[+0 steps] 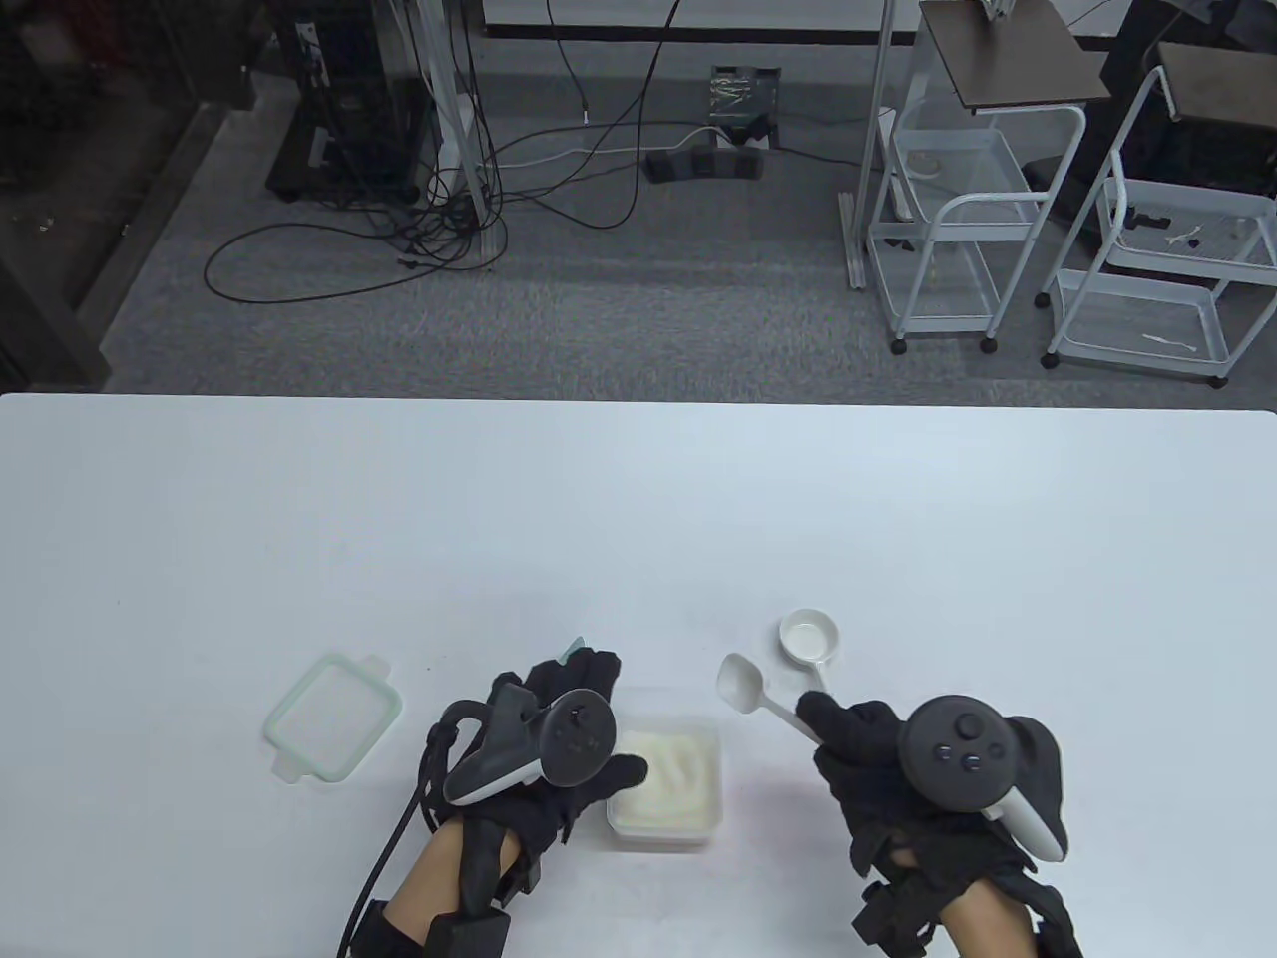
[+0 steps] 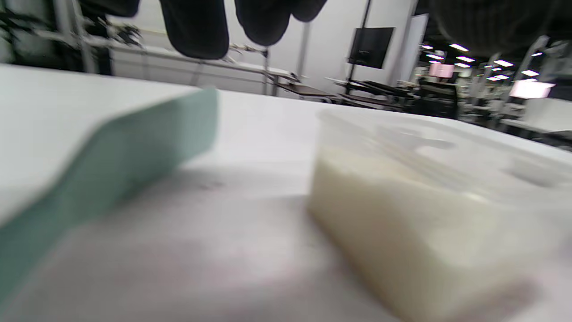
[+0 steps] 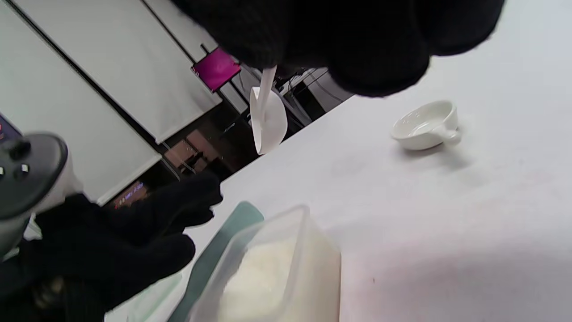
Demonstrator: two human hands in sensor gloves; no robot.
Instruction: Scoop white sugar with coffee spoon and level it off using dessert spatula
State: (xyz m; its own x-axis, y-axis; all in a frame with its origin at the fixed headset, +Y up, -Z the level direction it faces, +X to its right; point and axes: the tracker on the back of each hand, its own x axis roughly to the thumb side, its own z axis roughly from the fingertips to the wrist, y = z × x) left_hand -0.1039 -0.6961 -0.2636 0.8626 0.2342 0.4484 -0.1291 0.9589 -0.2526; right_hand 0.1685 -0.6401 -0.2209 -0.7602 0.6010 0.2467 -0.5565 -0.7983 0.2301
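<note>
Granular sugar [image 1: 666, 773] (clear squarish tub [image 1: 713, 788])

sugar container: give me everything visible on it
The sugar container is a clear, roughly square plastic tub with rounded corners, open-topped, standing upright on the white table. White sugar fills most of it, its surface uneven. It sits near the front edge between both hands. Whether the left hand at its left side touches it is unclear. Its green-rimmed lid lies apart, to the left.
</note>
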